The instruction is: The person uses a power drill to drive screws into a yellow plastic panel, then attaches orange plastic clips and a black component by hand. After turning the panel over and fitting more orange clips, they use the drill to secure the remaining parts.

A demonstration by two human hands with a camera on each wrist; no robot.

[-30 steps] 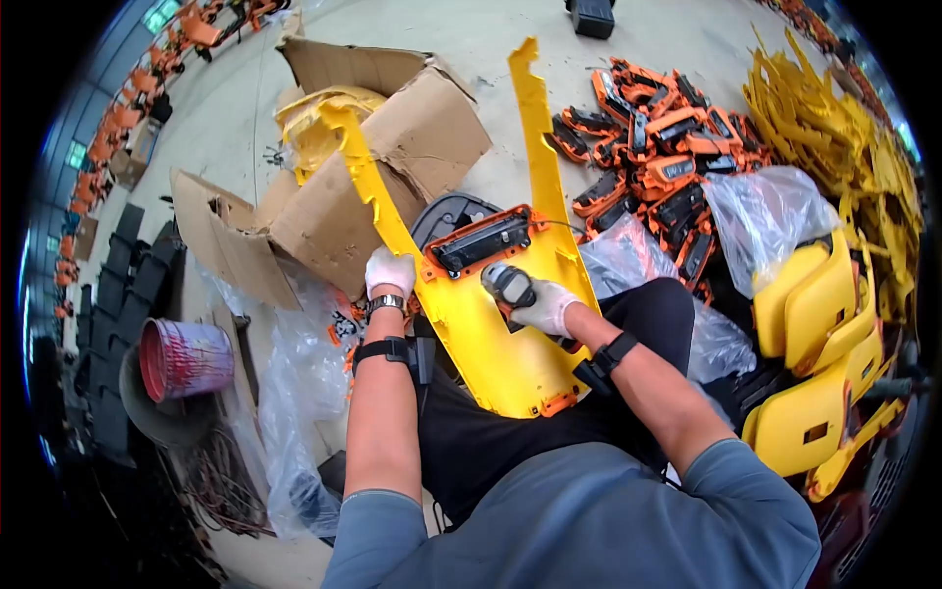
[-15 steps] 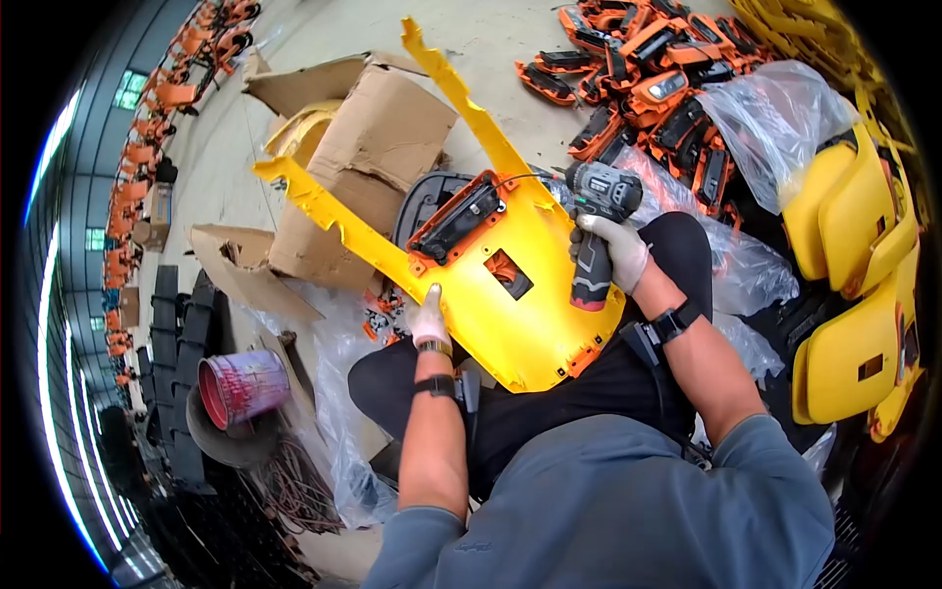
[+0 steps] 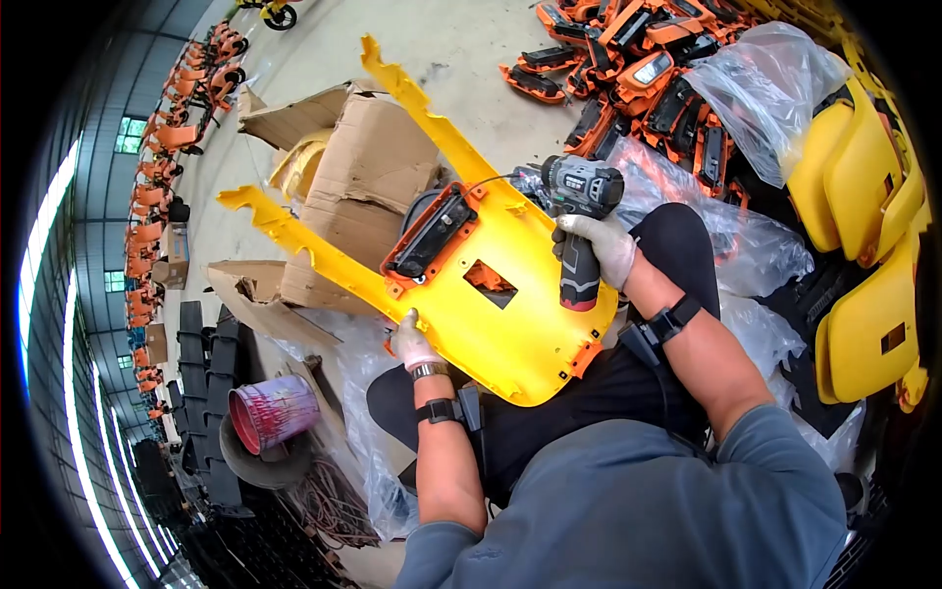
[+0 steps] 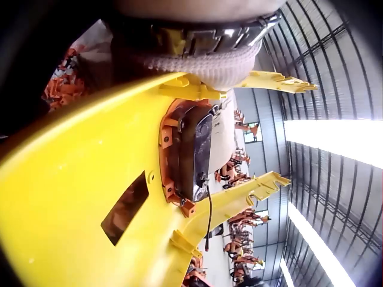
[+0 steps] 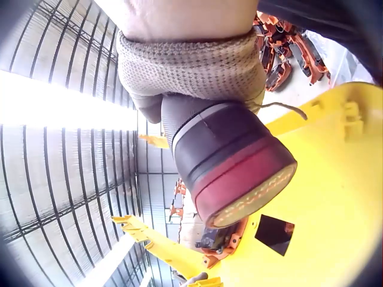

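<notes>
A large yellow plastic panel (image 3: 520,324) with two long notched arms lies across the person's lap. Its left edge is held by the gloved left hand (image 3: 413,344), thumb on the near side; the other fingers are mostly hidden. Beyond the right half of the panel, the gloved right hand (image 3: 601,247) grips a cordless drill (image 3: 581,187) by its handle, battery end down and raised off the sheet. An orange-framed black unit (image 3: 430,236) with a thin cable sits between the arms, above a rectangular opening (image 3: 491,284). In the right wrist view the drill's red-banded battery base (image 5: 245,179) fills the middle.
A torn cardboard box (image 3: 368,157) stands ahead. Orange and black parts (image 3: 638,79) are heaped ahead right, beside clear plastic sheeting (image 3: 765,88) and stacked yellow covers (image 3: 868,344). A paint-stained bucket (image 3: 275,412) lies at left.
The drill has come up off the panel to the right, uncovering the rectangular opening. The panel's arms now point further left, and the left hand sits lower along its edge.
</notes>
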